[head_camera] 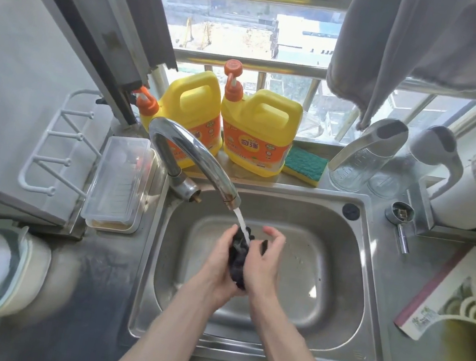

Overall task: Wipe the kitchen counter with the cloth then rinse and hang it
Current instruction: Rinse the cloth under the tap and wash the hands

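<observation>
We are standing over the steel counter [110, 269], which is running along the wall under a window and wrapping round the sink [373, 264] sunk into it. A grey towel [407, 51] is hanging from above at the upper right, in front of the window bars. On the sill behind the sink two yellow detergent jugs [258, 133] are standing side by side, both upright, each with an orange pump. A clear plastic box [119, 183] is lying on the counter just left of the sink. The curved chrome faucet [192, 148] is arching from the sink's back left corner out over the basin.

Over the middle of the basin we are bringing both hands together. Our left hand [219, 258] is curling round the cloth [238, 261] from one side and our right hand [264, 262] is closing on it from the other, its fingers bent over the top. The cloth, dark and bunched up, is sitting clamped between the two palms, directly under the spout.

A green and yellow sponge [304, 164] is lying on the sill beside the right jug. A thin stream of water [241, 220] is falling from the spout onto the top of the cloth.
</observation>
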`<action>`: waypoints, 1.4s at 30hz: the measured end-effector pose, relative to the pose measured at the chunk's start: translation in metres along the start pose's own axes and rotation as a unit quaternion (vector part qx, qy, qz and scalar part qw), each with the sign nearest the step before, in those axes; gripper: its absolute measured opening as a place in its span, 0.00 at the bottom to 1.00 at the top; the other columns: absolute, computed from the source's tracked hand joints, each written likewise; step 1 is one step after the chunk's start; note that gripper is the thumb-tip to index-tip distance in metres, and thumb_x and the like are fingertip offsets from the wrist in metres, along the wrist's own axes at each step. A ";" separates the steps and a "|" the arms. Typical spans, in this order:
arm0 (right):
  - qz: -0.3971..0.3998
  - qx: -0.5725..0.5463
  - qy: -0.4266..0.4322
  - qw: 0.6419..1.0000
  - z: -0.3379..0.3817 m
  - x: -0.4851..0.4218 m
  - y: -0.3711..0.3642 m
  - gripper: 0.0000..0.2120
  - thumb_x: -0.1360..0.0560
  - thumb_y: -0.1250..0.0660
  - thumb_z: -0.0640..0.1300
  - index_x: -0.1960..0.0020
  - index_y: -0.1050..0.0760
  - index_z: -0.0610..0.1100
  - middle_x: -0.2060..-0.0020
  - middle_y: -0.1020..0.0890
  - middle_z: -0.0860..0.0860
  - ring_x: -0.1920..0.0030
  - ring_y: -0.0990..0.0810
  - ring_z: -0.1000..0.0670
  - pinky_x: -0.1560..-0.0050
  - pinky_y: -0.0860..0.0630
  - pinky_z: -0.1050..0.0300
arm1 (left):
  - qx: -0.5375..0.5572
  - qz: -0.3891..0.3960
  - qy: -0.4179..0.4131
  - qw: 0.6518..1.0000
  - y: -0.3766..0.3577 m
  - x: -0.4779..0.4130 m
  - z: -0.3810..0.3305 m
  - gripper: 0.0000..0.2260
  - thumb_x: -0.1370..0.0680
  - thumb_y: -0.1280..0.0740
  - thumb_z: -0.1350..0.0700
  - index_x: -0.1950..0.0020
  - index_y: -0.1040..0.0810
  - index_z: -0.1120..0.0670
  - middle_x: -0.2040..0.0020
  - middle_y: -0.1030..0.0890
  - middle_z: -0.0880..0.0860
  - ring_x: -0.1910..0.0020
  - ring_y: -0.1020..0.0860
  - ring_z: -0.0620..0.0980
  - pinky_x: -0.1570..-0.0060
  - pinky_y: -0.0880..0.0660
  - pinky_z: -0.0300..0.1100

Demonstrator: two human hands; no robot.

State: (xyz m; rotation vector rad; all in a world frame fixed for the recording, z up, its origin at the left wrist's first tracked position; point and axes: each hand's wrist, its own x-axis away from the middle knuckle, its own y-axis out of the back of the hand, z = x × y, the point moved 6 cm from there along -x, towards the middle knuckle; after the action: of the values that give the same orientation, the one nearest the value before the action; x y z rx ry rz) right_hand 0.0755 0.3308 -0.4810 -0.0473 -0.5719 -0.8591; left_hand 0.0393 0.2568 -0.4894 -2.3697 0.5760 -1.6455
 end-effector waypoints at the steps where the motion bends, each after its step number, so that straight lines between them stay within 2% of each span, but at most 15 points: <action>1: 0.035 0.036 0.076 0.996 0.005 0.007 -0.005 0.11 0.18 0.41 0.37 0.41 0.27 0.51 0.50 0.21 0.54 0.44 0.20 0.52 0.47 0.27 0.61 | 0.022 -0.013 -0.007 1.000 -0.004 -0.003 -0.001 0.16 0.17 0.40 0.47 0.60 0.22 0.52 0.68 0.19 0.50 0.68 0.19 0.48 0.62 0.24 0.42; 4: 0.073 0.215 0.314 0.922 0.011 0.021 -0.007 0.12 0.20 0.40 0.41 0.41 0.22 0.49 0.45 0.22 0.53 0.40 0.26 0.53 0.36 0.33 0.59 | 0.061 -0.059 -0.015 0.996 0.001 -0.014 -0.004 0.15 0.15 0.46 0.55 0.59 0.28 0.53 0.66 0.23 0.51 0.69 0.22 0.47 0.72 0.25 0.37; 6: 0.060 0.302 0.420 0.854 0.012 0.017 -0.003 0.12 0.19 0.39 0.51 0.42 0.20 0.48 0.43 0.21 0.51 0.37 0.26 0.50 0.30 0.34 0.52 | 0.065 -0.052 0.015 0.996 0.005 -0.016 -0.004 0.18 0.16 0.46 0.58 0.59 0.21 0.58 0.66 0.19 0.55 0.71 0.18 0.53 0.76 0.24 0.36; 8: 0.065 0.321 0.448 0.832 0.012 0.009 -0.002 0.16 0.17 0.40 0.55 0.45 0.20 0.45 0.45 0.19 0.49 0.40 0.23 0.48 0.33 0.30 0.49 | 0.045 -0.031 0.026 0.998 0.002 -0.014 0.000 0.19 0.18 0.43 0.58 0.62 0.18 0.60 0.68 0.17 0.57 0.72 0.16 0.54 0.74 0.21 0.39; 11: 0.036 0.314 0.443 0.839 0.015 -0.001 -0.006 0.17 0.16 0.44 0.52 0.55 0.26 0.43 0.59 0.24 0.49 0.56 0.26 0.47 0.49 0.27 0.47 | 0.057 0.023 0.031 0.998 -0.007 -0.013 0.004 0.17 0.18 0.41 0.54 0.60 0.18 0.59 0.62 0.16 0.57 0.64 0.16 0.56 0.64 0.18 0.43; 15: 0.019 0.298 0.369 0.880 0.007 -0.013 -0.013 0.14 0.16 0.49 0.49 0.58 0.33 0.48 0.64 0.28 0.51 0.60 0.29 0.46 0.51 0.28 0.43 | 0.062 0.020 0.035 0.997 -0.009 -0.022 0.009 0.15 0.19 0.39 0.50 0.60 0.20 0.55 0.62 0.19 0.54 0.62 0.19 0.53 0.60 0.21 0.44; 19: 0.065 0.257 0.278 0.923 -0.004 -0.017 -0.016 0.17 0.19 0.55 0.57 0.59 0.35 0.51 0.63 0.27 0.53 0.57 0.28 0.46 0.46 0.31 0.45 | 0.053 -0.052 -0.015 0.997 0.000 -0.039 0.016 0.13 0.16 0.42 0.48 0.55 0.24 0.53 0.59 0.22 0.52 0.57 0.21 0.50 0.56 0.24 0.42; 22: 0.097 0.230 0.159 0.955 -0.011 -0.025 -0.015 0.22 0.19 0.55 0.62 0.64 0.35 0.53 0.64 0.21 0.49 0.56 0.23 0.40 0.50 0.28 0.46 | 0.050 -0.077 -0.003 0.996 0.003 -0.047 0.026 0.13 0.16 0.43 0.47 0.55 0.27 0.52 0.61 0.28 0.53 0.60 0.25 0.49 0.58 0.27 0.40; 28: 0.055 0.167 -0.004 0.984 -0.012 -0.041 -0.010 0.25 0.14 0.46 0.49 0.69 0.33 0.44 0.66 0.23 0.43 0.60 0.25 0.43 0.52 0.25 0.43 | -0.001 -0.096 0.010 0.995 0.001 -0.048 0.027 0.14 0.16 0.44 0.49 0.57 0.26 0.52 0.67 0.23 0.52 0.63 0.25 0.50 0.65 0.29 0.41; 30: 0.045 0.126 -0.087 0.987 -0.025 -0.048 -0.012 0.22 0.17 0.44 0.48 0.68 0.31 0.44 0.65 0.22 0.43 0.61 0.24 0.43 0.56 0.25 0.46 | -0.083 -0.112 0.001 0.990 0.003 -0.046 0.026 0.17 0.20 0.41 0.43 0.59 0.24 0.52 0.67 0.22 0.51 0.65 0.23 0.51 0.67 0.28 0.40; 33: 0.025 -0.048 -0.222 0.974 -0.041 -0.049 -0.016 0.19 0.18 0.42 0.46 0.67 0.31 0.45 0.69 0.23 0.45 0.68 0.26 0.45 0.65 0.30 0.56 | -0.174 -0.192 -0.027 0.965 0.017 -0.043 0.020 0.26 0.17 0.47 0.38 0.60 0.21 0.53 0.68 0.20 0.53 0.69 0.22 0.52 0.71 0.28 0.38; 36: 0.044 -0.234 -0.315 0.919 -0.053 -0.052 -0.015 0.21 0.17 0.38 0.57 0.55 0.21 0.41 0.56 0.14 0.38 0.55 0.14 0.39 0.47 0.18 0.44 | -0.113 -0.177 -0.042 0.977 0.025 -0.050 0.008 0.20 0.15 0.45 0.44 0.49 0.19 0.56 0.60 0.18 0.55 0.62 0.19 0.54 0.65 0.23 0.43; 38: 0.120 -0.270 -0.332 0.896 -0.052 -0.049 -0.013 0.25 0.20 0.34 0.60 0.41 0.21 0.38 0.42 0.14 0.36 0.43 0.15 0.36 0.37 0.20 0.36 | -0.103 -0.166 -0.094 0.976 0.032 -0.047 -0.006 0.11 0.14 0.41 0.53 0.42 0.22 0.59 0.54 0.17 0.57 0.55 0.18 0.55 0.57 0.19 0.49; 40: 0.151 -0.273 -0.302 0.901 -0.055 -0.049 -0.006 0.20 0.21 0.29 0.46 0.34 0.25 0.35 0.39 0.17 0.34 0.45 0.16 0.37 0.40 0.19 0.36 | -0.152 -0.151 -0.138 0.967 0.040 -0.044 -0.016 0.07 0.16 0.36 0.59 0.41 0.23 0.60 0.48 0.16 0.59 0.50 0.16 0.57 0.48 0.18 0.56; 42: 0.148 -0.243 -0.246 0.927 -0.057 -0.051 0.004 0.16 0.22 0.30 0.33 0.35 0.26 0.36 0.43 0.16 0.34 0.51 0.15 0.38 0.52 0.15 0.42 | -0.181 -0.141 -0.167 0.959 0.047 -0.036 -0.023 0.03 0.19 0.30 0.60 0.46 0.21 0.58 0.50 0.15 0.59 0.53 0.15 0.55 0.51 0.16 0.55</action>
State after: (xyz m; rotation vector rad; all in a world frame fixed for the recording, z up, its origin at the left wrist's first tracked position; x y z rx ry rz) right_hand 0.0776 0.3542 -0.5537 -0.8039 -0.7819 -0.6717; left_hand -0.0029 0.2305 -0.5295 -3.0353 0.5281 -1.2688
